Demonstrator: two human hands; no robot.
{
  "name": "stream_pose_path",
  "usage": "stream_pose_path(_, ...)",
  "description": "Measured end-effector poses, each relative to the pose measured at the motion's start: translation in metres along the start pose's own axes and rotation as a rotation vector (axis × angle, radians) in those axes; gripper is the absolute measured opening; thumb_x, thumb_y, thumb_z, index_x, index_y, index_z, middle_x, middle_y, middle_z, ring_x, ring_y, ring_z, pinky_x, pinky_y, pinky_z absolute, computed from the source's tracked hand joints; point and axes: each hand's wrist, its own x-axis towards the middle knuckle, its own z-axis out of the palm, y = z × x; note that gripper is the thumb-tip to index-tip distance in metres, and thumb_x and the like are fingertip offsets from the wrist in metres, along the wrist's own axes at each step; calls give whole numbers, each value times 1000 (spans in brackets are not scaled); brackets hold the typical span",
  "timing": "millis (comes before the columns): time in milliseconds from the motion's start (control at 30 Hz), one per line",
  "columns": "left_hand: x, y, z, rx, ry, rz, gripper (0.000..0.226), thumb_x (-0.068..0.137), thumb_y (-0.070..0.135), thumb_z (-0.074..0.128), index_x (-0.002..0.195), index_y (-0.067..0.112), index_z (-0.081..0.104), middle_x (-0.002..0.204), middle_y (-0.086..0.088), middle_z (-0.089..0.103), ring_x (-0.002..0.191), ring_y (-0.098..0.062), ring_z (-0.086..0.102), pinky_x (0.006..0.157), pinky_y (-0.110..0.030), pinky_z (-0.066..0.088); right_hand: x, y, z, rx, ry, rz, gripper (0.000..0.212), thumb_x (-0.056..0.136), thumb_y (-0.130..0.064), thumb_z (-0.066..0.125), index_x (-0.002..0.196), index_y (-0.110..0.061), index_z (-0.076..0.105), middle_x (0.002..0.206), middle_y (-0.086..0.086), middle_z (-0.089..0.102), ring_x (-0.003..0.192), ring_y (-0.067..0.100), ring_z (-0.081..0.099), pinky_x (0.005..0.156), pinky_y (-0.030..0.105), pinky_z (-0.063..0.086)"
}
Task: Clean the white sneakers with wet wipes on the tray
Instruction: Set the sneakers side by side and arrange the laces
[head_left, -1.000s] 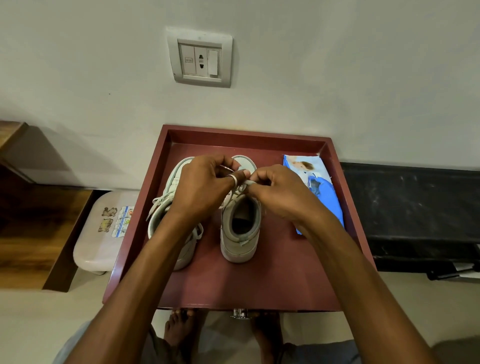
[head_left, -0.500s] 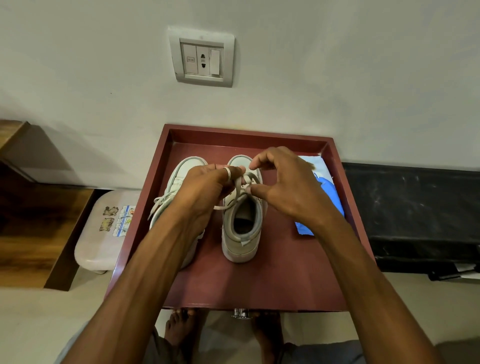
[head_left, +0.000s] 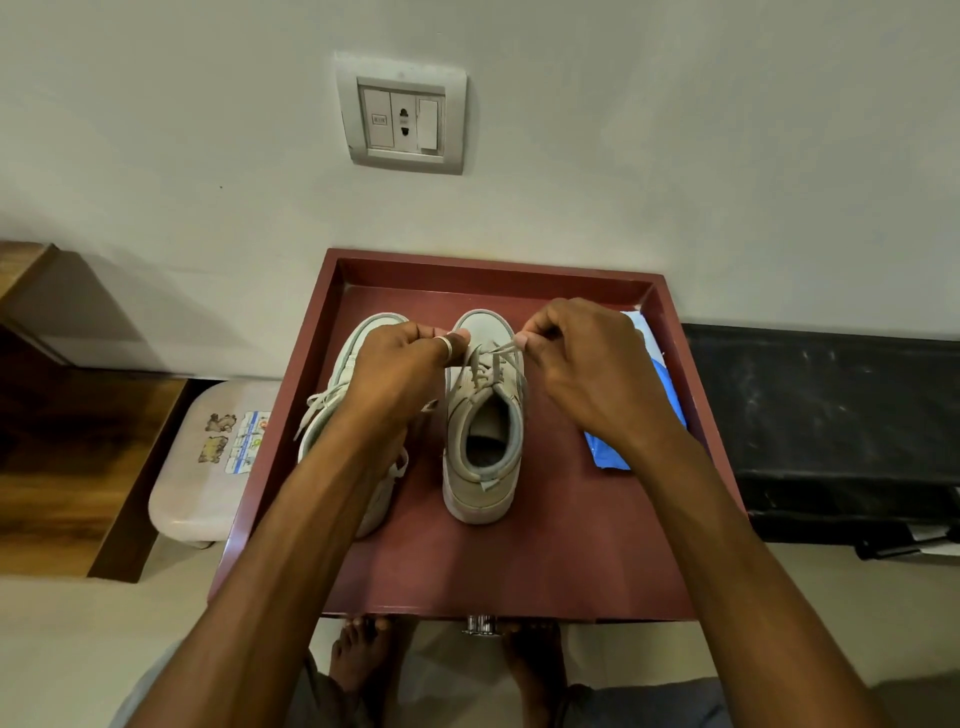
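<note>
Two white sneakers stand side by side, toes toward the wall, on a dark red tray. The right sneaker shows its open mouth and laces. The left sneaker is partly hidden under my left forearm. My left hand pinches a lace end at the right sneaker's toe. On the other side of that toe my right hand pinches the other lace end. A blue wet wipes pack lies at the tray's right side, mostly hidden by my right hand.
The tray sits against a white wall with a switch and socket plate. A pale plastic stool and wooden furniture are on the left. A black surface lies on the right. My bare feet show below the tray.
Both hands have moved apart and toward the toe of the right sneaker, drawing the lace ends outward. More of the sneaker's laces and mouth now show.
</note>
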Motion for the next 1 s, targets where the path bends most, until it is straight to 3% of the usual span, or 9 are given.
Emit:
stream_pose_path(67, 3, -4, -2, 112, 35, 56, 18, 89, 27, 72, 82, 10, 74, 80, -8, 76, 72, -18, 66, 77, -41, 58, 0, 5, -3, -43, -5, 34, 12, 92, -34, 62, 83, -27, 67, 86, -11, 66, 87, 14, 61, 88, 53, 47)
stream_pose_path(200, 2, -7, -1, 631, 207, 293, 22, 89, 32, 68, 71, 20, 66, 66, 2, 67, 63, -10, 58, 57, -25, 41, 0, 16, -8, -173, -52, 130, 17, 95, -36, 59, 81, -28, 64, 86, -15, 64, 91, 16, 62, 88, 50, 48)
stream_pose_path(333, 2, -10, -3, 819, 280, 383, 18, 87, 28, 63, 73, 16, 64, 67, 0, 64, 65, -20, 57, 56, -28, 35, -2, 25, -8, -274, -106, 197, 20, 97, -37, 56, 78, -31, 62, 76, -16, 56, 88, 15, 60, 88, 50, 48)
stream_pose_path(467, 2, -14, -4, 915, 310, 426, 15, 82, 28, 61, 77, 14, 65, 69, -8, 62, 71, -31, 56, 59, -30, 38, -4, 29, -5, -320, -106, 234, 20, 96, -38, 55, 80, -31, 65, 89, -11, 67, 91, 14, 60, 89, 49, 48)
stream_pose_path(567, 0, -18, -6, 971, 322, 460, 27, 74, 29, 50, 82, 12, 69, 69, -13, 63, 80, -36, 58, 65, -34, 42, -8, 34, -2, -359, -116, 269, 20, 96, -32, 53, 80, -31, 65, 96, -10, 70, 91, 15, 63, 93, 48, 44)
stream_pose_path(700, -2, -17, -9, 1039, 295, 410, 24, 80, 29, 53, 88, 14, 70, 79, -9, 67, 102, -31, 54, 78, -37, 30, -11, 39, -3, -392, -162, 343, 21, 97, -36, 49, 85, -30, 65, 96, -9, 72, 91, 17, 62, 95, 44, 40)
stream_pose_path(867, -3, -17, -16, 1081, 273, 389, 41, 68, 33, 38, 85, 14, 71, 82, -8, 69, 107, -30, 54, 78, -35, 23, -16, 37, -2, -398, -188, 364, 21, 97, -30, 49, 85, -31, 66, 91, -5, 70, 88, 19, 62, 98, 49, 43)
stream_pose_path(1000, -6, -16, -18, 1073, 250, 373, 30, 73, 32, 48, 81, 15, 71, 78, -7, 68, 104, -30, 56, 79, -37, 30, -14, 35, 3, -437, -208, 387, 23, 97, -30, 47, 91, -28, 69, 92, -3, 69, 89, 20, 61, 100, 49, 40)
